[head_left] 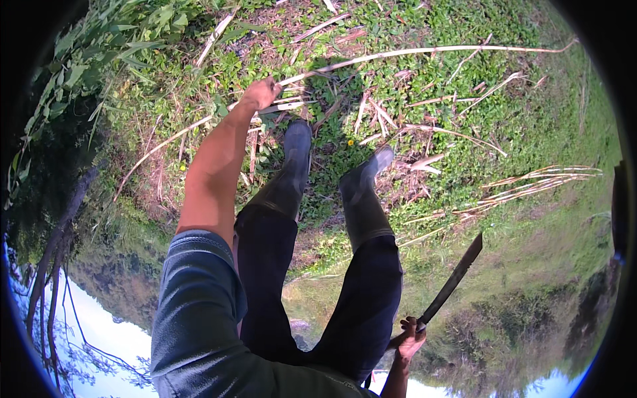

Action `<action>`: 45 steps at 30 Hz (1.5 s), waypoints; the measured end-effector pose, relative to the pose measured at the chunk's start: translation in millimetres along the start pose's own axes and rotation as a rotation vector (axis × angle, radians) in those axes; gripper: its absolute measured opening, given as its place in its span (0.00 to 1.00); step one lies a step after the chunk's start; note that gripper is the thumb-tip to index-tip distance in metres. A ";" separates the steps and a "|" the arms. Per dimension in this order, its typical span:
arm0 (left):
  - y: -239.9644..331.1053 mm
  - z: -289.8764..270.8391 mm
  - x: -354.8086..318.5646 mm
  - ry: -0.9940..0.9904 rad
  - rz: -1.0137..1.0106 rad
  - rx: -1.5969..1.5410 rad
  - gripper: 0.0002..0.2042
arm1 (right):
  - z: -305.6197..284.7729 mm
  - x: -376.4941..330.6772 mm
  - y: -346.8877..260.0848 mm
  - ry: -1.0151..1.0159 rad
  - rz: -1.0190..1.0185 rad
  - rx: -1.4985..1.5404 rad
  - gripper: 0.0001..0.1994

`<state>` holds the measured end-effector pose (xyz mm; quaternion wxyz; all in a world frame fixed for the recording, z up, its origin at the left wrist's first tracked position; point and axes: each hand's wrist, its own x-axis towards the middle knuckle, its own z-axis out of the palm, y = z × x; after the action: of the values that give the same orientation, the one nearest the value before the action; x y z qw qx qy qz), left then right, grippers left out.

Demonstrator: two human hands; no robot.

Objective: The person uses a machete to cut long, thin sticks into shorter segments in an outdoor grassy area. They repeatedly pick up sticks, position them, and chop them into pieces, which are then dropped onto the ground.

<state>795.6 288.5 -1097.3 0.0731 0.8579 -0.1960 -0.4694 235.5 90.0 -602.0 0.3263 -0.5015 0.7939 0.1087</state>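
My left hand [263,93] is closed round a long, thin, pale stalk [398,53]. The stalk bends away to the lower left of the hand and runs far out to the right, just above the ground plants. Low on the right, my right hand [410,339] grips a machete [455,278] by its handle. Its dark, straight blade points up and to the right, well apart from the stalk. Short pale pieces of stalk [290,105] lie under and beside my left hand.
My rubber boots [296,147] stand on low green plants among broken dry stalks [378,114]. A bundle of long thin stalks [524,189] lies to the right. Leafy bushes [73,66] crowd the upper left, above dark bare branches [56,245].
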 end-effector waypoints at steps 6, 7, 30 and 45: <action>129.3 -108.0 -224.6 0.090 0.332 -0.241 0.13 | -41.5 -77.6 -49.6 -0.063 -0.284 0.194 0.17; 148.7 -136.0 -273.9 0.189 0.367 -0.227 0.11 | -51.3 -91.3 -66.2 -0.080 -0.243 0.183 0.16; 157.8 -194.9 -862.2 1.143 0.174 0.300 0.18 | -188.9 -78.3 -347.6 -0.145 -0.545 1.015 0.11; 107.7 -208.8 -884.3 2.032 -0.899 -0.645 0.39 | -140.6 -73.4 -380.9 -0.969 -0.456 1.138 0.11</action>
<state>514.2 536.1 -262.7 0.2391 0.7734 0.4050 0.4250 529.2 -107.4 -389.7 0.8577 -0.3045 0.3740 -0.1781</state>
